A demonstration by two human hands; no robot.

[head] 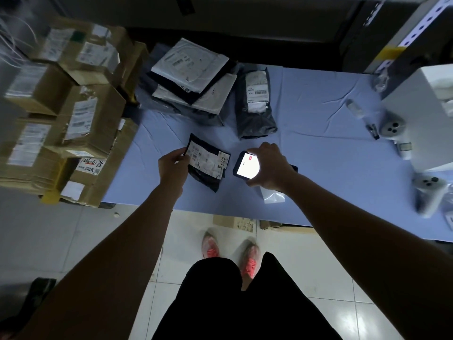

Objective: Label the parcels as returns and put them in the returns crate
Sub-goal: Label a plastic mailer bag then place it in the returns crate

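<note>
Pinching small black poly mailer [207, 164] by its left edge, left hand [172, 165], on blue table [318, 168] | right hand [268, 165] clasps lit phone [246, 165] | mailer looks light, limp, slick: I'd hold an edge.

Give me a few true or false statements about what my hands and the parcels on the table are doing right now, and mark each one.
1. The left hand holds a small black parcel by its edge. True.
2. The right hand holds a marker pen. False: it holds a phone with its screen lit.
3. A grey parcel lies alone, beyond the phone. True.
4. The table is covered in a red cloth. False: the cloth is blue.
5. Cardboard boxes are stacked on the right side. False: they are on the left.
</note>
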